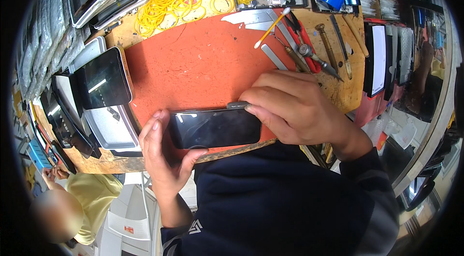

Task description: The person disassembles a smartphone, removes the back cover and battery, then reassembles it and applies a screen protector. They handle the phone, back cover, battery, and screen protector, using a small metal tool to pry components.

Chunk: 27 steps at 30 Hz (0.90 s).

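A black smartphone (217, 129) lies screen up on the red-orange work mat (188, 65), its long side running left to right near the table's front edge. My left hand (166, 152) grips its left end, fingers at the far corner and thumb along the near edge. Between the thumb and bent fingers of my right hand (295, 106) is a small dark flat piece (237, 105), pinched against the phone's far edge toward the right end. Its exact kind cannot be made out. Faint smears and light reflections show on the screen.
Another phone (104, 79) leans on pale trays (108, 128) at left. Yellow rubber bands (171, 2) lie at the back. A cotton swab (272, 28), red-handled pliers (309, 48) and several slim tools sit at back right. A person in yellow (92, 203) is at lower left.
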{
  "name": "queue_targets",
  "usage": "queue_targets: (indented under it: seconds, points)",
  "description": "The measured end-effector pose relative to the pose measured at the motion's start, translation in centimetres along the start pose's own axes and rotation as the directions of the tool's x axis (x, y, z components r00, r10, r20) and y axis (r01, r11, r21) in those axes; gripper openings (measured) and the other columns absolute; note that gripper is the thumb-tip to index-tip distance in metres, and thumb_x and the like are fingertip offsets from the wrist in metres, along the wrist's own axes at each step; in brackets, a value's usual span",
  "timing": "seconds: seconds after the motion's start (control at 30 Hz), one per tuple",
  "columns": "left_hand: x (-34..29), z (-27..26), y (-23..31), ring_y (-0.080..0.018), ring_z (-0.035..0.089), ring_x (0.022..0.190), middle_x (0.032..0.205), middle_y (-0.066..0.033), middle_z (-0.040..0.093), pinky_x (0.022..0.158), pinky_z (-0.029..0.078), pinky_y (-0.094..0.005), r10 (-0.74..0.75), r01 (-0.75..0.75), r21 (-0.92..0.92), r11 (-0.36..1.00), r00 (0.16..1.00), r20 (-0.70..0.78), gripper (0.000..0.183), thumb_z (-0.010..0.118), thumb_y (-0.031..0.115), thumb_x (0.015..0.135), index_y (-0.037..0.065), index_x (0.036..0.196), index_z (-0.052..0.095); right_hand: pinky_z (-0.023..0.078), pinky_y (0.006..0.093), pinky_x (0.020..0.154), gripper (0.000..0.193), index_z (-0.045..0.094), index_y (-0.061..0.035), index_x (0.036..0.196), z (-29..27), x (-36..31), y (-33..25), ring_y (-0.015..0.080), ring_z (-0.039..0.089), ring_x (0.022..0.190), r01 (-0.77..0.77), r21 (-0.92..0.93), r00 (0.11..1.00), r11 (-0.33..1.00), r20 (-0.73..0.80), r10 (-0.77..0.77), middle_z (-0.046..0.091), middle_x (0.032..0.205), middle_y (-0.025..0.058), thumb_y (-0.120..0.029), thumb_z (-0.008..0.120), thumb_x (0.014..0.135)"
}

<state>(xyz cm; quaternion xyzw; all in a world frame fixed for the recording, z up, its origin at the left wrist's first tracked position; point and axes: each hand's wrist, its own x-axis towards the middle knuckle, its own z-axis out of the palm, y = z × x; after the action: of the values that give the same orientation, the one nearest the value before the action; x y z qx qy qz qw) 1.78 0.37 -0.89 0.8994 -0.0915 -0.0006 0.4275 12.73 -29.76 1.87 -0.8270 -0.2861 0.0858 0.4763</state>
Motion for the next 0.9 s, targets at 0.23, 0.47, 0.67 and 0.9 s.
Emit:
queue_targets:
  seconds: [0.23,0.47,0.67,0.9]
  points:
    - [0.1,-0.1,0.3,-0.043,0.055,0.144,0.152,-0.0263,0.059,0.12,0.05,-0.0513,-0.01,0.01,0.009,1.0,1.0,0.015,0.111,0.1,0.028,0.075,-0.003,0.163,0.04,0.056,0.041,0.068,0.019,0.071,0.0016,0.106,0.2,0.0,-0.1,0.03,0.066,0.076,0.068,-0.102,0.994,0.992,0.092,-0.059,0.064,0.091,0.0117,-0.001,0.077,0.089]
    - [0.4,0.2,0.4,-0.0444,0.056,0.143,0.151,-0.0263,0.061,0.118,0.052,-0.0521,0.005,-0.005,-0.047,0.999,1.0,-0.009,0.107,0.1,0.023,0.075,-0.003,0.162,0.042,0.056,0.041,0.069,0.03,0.07,0.0028,0.109,-0.2,0.9,-0.8,0.0301,0.064,0.079,0.101,-0.156,0.977,0.983,0.202,-0.069,0.061,0.093,0.012,0.0,0.074,0.079]
    - [0.7,-0.2,0.6,-0.0443,0.058,0.141,0.148,-0.0266,0.065,0.117,0.051,-0.0511,0.018,-0.018,0.004,1.0,1.0,0.015,0.106,0.099,0.025,0.076,-0.003,0.162,0.043,0.056,0.0408,0.071,0.036,0.069,0.0032,0.112,0.0,2.2,-1.2,0.0304,0.066,0.084,0.122,-0.147,0.965,0.982,0.251,-0.082,0.061,0.095,0.0124,-0.001,0.073,0.077]
    - [1.1,-0.3,1.0,-0.0439,0.059,0.14,0.148,-0.0247,0.066,0.117,0.045,-0.0509,-0.019,0.019,0.021,1.0,0.999,0.025,0.105,0.099,0.028,0.076,-0.002,0.162,0.045,0.055,0.0412,0.074,0.021,0.068,0.0019,0.109,1.1,3.4,-1.1,0.0315,0.067,0.084,0.126,-0.102,0.959,0.987,0.266,-0.095,0.061,0.094,0.0124,-0.001,0.072,0.089]
